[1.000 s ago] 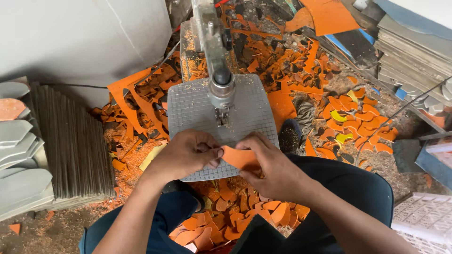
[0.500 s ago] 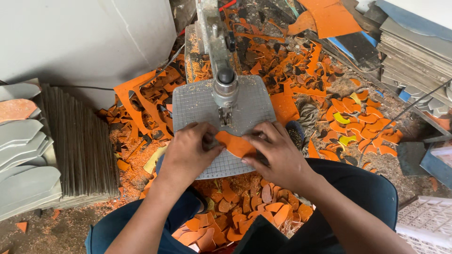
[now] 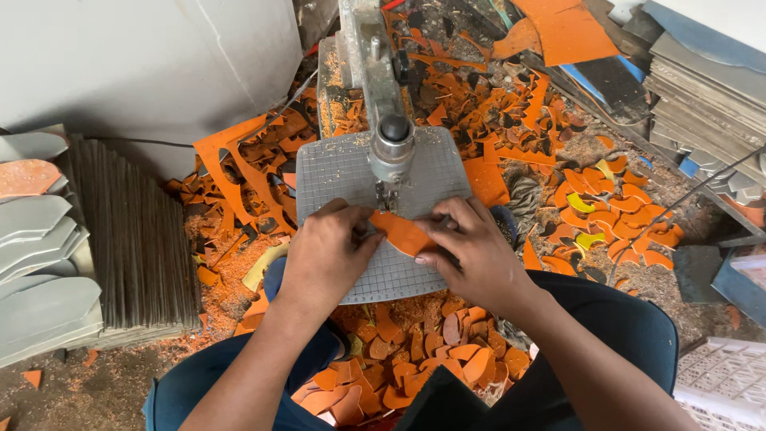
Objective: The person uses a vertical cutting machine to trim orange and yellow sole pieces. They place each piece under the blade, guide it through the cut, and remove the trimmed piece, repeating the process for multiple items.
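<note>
**Cutting station, floor level: two hands on one orange piece**

Setting: a dusty workshop floor strewn with sawdust and orange offcuts, a pale grey wall behind on the left.

Work surface: a small grey gridded saw table, roughly square, standing among the scraps. A metal machine arm reaches over it from the far edge and ends in a rounded head above the middle of the table; the blade below it is too thin to make out clearly.

Item in hand: one flat orange piece, curved in outline, lying on the table just in front of the machine head, toward the near half.

Left hand: palm down on the table, fingers closed over the left end of the orange piece, pressing it flat.

Right hand: palm down, fingertips and thumb pinched on the right end of the same piece. The two hands are close together, the piece bridging them.

Surroundings:
- Heap of cut orange shapes below the near edge of the table, between the person's knees.
- Larger orange sheet remnants with cut-out holes, left of the table.
- More orange shapes, a few yellow pieces among them, right of the table.
- Stack of thin grey sheets on edge at the left, with pale grey pointed shapes piled beside it.
- Stacked grey boards at the far right.
- White lattice crate at the near right corner of the view.
</note>
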`<state>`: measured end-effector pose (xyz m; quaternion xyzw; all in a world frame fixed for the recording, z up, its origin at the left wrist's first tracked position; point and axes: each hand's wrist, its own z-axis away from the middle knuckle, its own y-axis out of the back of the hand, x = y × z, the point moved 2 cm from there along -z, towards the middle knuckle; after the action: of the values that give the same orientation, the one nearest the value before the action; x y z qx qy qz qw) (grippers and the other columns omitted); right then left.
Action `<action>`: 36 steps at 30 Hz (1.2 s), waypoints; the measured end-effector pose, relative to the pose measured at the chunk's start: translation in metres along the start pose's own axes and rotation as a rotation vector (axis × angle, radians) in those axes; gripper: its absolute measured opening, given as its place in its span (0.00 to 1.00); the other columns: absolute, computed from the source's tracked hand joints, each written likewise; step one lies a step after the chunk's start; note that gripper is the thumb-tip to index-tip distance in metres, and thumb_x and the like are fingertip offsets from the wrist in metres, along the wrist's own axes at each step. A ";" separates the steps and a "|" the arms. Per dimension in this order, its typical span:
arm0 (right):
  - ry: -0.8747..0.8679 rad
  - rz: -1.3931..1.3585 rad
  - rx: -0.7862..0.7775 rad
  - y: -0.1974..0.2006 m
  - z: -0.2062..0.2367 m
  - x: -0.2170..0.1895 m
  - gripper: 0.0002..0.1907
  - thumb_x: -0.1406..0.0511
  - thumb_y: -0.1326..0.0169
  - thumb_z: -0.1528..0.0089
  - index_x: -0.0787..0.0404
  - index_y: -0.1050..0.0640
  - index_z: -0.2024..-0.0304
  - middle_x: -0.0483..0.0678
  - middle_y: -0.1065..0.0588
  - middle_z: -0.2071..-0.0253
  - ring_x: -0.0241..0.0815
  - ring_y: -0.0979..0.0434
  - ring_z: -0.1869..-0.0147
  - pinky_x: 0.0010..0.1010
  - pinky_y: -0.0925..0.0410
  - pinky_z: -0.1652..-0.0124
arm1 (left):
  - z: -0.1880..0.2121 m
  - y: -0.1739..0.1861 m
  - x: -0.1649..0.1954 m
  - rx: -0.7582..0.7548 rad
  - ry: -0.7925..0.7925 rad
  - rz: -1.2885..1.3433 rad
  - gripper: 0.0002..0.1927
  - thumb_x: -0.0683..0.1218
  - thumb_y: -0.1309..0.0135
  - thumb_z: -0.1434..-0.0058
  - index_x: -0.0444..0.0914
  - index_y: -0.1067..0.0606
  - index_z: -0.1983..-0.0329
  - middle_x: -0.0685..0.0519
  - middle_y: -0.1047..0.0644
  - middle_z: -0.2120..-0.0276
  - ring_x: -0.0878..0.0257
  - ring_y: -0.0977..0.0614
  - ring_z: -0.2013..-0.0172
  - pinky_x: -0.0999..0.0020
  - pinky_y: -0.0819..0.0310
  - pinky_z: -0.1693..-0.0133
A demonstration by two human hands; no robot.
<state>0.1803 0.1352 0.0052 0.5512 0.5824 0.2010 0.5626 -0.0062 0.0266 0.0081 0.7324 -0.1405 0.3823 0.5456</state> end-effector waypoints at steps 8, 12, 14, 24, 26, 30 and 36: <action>0.000 0.009 0.014 -0.002 -0.003 0.001 0.23 0.59 0.35 0.44 0.64 0.19 0.49 0.49 0.29 0.54 0.47 0.30 0.52 0.39 0.32 0.51 | -0.001 0.000 0.000 0.025 -0.053 -0.091 0.14 0.46 0.35 0.47 0.39 0.17 0.57 0.48 0.20 0.67 0.50 0.16 0.67 0.54 0.21 0.63; -0.006 0.024 0.000 -0.001 -0.003 0.001 0.23 0.59 0.35 0.44 0.63 0.19 0.49 0.48 0.29 0.55 0.47 0.31 0.53 0.39 0.32 0.51 | 0.000 0.000 0.001 0.017 -0.055 -0.110 0.15 0.46 0.35 0.46 0.40 0.17 0.55 0.48 0.20 0.67 0.50 0.16 0.66 0.54 0.21 0.62; -0.007 0.022 -0.002 -0.001 -0.003 0.001 0.23 0.59 0.35 0.44 0.63 0.19 0.48 0.49 0.30 0.55 0.47 0.31 0.53 0.39 0.32 0.51 | -0.001 0.000 0.001 0.027 -0.069 -0.112 0.15 0.47 0.35 0.46 0.41 0.17 0.55 0.48 0.20 0.67 0.50 0.16 0.66 0.53 0.21 0.63; -0.001 0.068 0.019 -0.005 -0.004 0.000 0.23 0.59 0.36 0.43 0.64 0.22 0.49 0.52 0.29 0.52 0.53 0.30 0.47 0.45 0.34 0.47 | -0.001 -0.003 -0.002 -0.010 -0.036 -0.180 0.10 0.50 0.38 0.42 0.45 0.16 0.59 0.52 0.19 0.66 0.53 0.15 0.66 0.55 0.21 0.63; -0.020 0.072 -0.001 -0.006 -0.004 0.001 0.23 0.59 0.37 0.42 0.65 0.23 0.50 0.52 0.30 0.52 0.53 0.31 0.46 0.46 0.35 0.46 | -0.002 -0.004 -0.002 -0.024 -0.022 -0.202 0.11 0.51 0.38 0.42 0.46 0.16 0.57 0.52 0.19 0.66 0.53 0.15 0.66 0.55 0.21 0.64; -0.028 0.077 0.001 -0.009 -0.004 0.002 0.22 0.58 0.37 0.42 0.65 0.23 0.52 0.52 0.30 0.52 0.54 0.31 0.45 0.47 0.36 0.45 | 0.000 -0.004 -0.001 -0.051 -0.017 -0.223 0.19 0.54 0.37 0.44 0.45 0.17 0.51 0.51 0.19 0.66 0.52 0.15 0.67 0.54 0.21 0.65; -0.030 0.094 0.014 -0.012 -0.005 -0.002 0.23 0.56 0.36 0.43 0.64 0.23 0.53 0.52 0.30 0.54 0.55 0.32 0.46 0.48 0.38 0.45 | 0.001 -0.002 0.003 -0.055 -0.019 -0.237 0.27 0.58 0.34 0.48 0.42 0.19 0.47 0.49 0.20 0.67 0.51 0.15 0.67 0.53 0.21 0.66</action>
<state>0.1704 0.1310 -0.0030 0.5848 0.5487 0.2148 0.5575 -0.0026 0.0267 0.0083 0.7320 -0.0684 0.3042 0.6057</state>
